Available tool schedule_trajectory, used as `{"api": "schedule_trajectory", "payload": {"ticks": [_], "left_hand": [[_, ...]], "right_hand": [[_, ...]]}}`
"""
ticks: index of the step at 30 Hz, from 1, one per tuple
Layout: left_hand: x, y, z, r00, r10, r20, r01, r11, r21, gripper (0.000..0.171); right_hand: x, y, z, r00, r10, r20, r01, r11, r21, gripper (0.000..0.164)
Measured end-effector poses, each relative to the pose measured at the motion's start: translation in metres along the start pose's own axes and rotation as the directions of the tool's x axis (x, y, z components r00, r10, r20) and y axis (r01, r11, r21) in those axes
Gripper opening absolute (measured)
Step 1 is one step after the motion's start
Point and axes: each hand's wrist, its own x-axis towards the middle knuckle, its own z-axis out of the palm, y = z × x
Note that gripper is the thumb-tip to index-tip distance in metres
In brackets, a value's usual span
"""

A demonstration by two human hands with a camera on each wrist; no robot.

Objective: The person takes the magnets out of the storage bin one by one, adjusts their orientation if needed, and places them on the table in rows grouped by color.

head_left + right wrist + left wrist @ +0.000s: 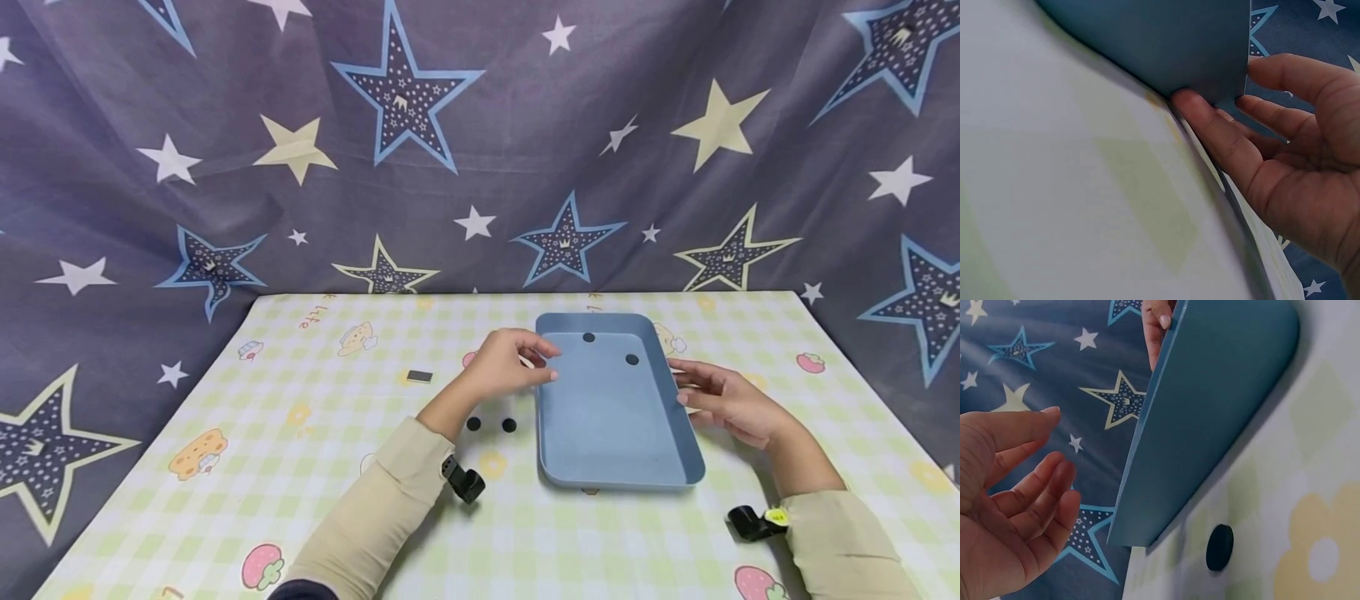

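Head: blue tray (607, 408) on the checked cloth (187, 533), two black discs (632, 360) inside; left hand (508, 362) near its left rim, right hand (731, 406) at its right wall. Left wrist: thumb and fingers apart, third disc (1219, 548) on the cloth beside the tray. Right wrist: parted fingers touching the tray's wall, unclamped.

We face a dark purple-grey curtain (510, 150), softly creased and filling the whole background. We see stars all over it — plain white stars (475, 223), pale yellow stars (296, 150) and larger patterned stars (405, 96) edged in blue or yellow. Below it we have a table covered in green-and-white checked cloth (225, 392), printed with strawberries (262, 567) and yellow flowers (1322, 556). Our light is soft — faint shadows fall across the cloth.
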Motion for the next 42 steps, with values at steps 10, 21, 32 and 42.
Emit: {"api": "schedule_trajectory", "payload": {"ticks": [10, 21, 32, 42], "left_hand": [[0.014, 0.005, 0.003, 1.0, -0.011, 0.01, 0.011, 1.0, 0.016, 0.022], [0.029, 0.01, 0.007, 1.0, -0.021, -0.012, 0.02, 1.0, -0.005, 0.022], [0.045, 0.017, 0.014, 1.0, -0.001, -0.021, 0.0, 0.999, -0.037, 0.021], [0.058, 0.015, 0.027, 1.0, 0.001, -0.011, -0.002, 0.999, -0.048, 0.023]], "right_hand": [[0.0, 0.0, -0.001, 1.0, -0.01, 0.007, 0.01, 1.0, -0.001, 0.066], [0.001, 0.0, -0.002, 1.0, -0.013, 0.009, 0.013, 1.0, 0.006, 0.065], [0.001, 0.0, -0.001, 1.0, -0.006, 0.003, 0.006, 1.0, 0.002, 0.065], [0.0, 0.0, 0.0, 1.0, 0.007, -0.005, -0.007, 1.0, 0.001, 0.066]]}}
